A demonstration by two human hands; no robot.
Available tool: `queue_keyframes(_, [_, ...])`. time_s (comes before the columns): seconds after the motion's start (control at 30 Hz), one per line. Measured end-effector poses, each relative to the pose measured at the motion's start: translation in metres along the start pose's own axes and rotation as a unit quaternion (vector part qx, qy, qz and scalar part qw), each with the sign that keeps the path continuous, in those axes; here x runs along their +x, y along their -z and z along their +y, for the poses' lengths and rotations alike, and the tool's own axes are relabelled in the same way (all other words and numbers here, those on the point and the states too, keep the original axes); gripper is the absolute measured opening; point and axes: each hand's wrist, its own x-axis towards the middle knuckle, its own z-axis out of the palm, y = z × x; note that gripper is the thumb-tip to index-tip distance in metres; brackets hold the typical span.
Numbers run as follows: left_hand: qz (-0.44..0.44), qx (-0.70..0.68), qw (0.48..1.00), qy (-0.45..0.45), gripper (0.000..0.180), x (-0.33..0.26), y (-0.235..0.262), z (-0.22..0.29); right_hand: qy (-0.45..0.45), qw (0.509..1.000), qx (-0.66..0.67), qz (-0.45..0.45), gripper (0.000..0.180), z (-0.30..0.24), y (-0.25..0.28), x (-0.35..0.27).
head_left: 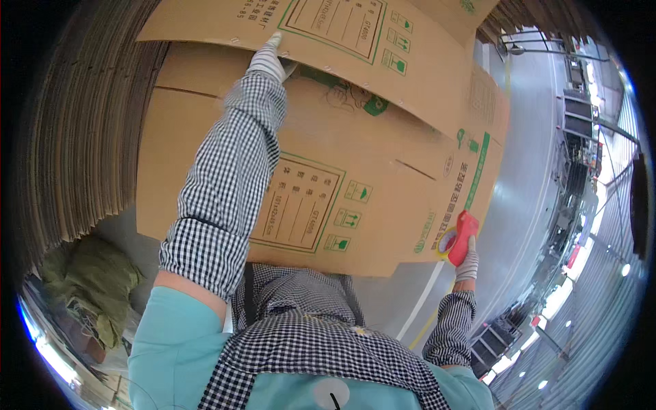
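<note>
My left hand [268,60], in a white striped glove, grips the near edge of a raised cardboard sheet [328,41], its fingers on the printed top face. Under that sheet lies another flat cardboard carton [383,171] with green and black printing and slits cut into it. At the carton's near right corner, my right hand [467,265], gloved the same way, is closed round a red tape dispenser [465,231]. A roll of tape [447,242] shows at the dispenser's left side. Part of my left hand's underside is hidden.
A tall stack of flat cardboard [102,116] stands close on the left. Below it on the floor sits an olive-green cloth sack [92,283]. Another cardboard stack [547,17] rises at the far right, and a grey floor [526,143] with painted lines runs along the right.
</note>
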Motion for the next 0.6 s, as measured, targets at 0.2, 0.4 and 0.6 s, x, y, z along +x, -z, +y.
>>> queue_keyframes(0.2, [-0.168, 0.154, 0.961, -0.158, 0.044, -0.103, 0.14, -0.045, -0.005, 0.999, -0.012, 0.05, 0.058, 0.062, 0.075, 0.025])
queue_keyframes(0.4, [-0.029, 0.029, 0.995, -0.09, 0.046, -0.29, 0.291, -0.121, 0.045, 0.972, -0.191, 0.126, 0.057, 0.146, 0.13, 0.064])
queue_keyframes(0.6, [0.121, 0.117, 0.986, 0.017, 0.057, -0.266, 0.413, -0.199, 0.056, 0.935, -0.34, 0.083, 0.061, 0.235, 0.097, 0.062])
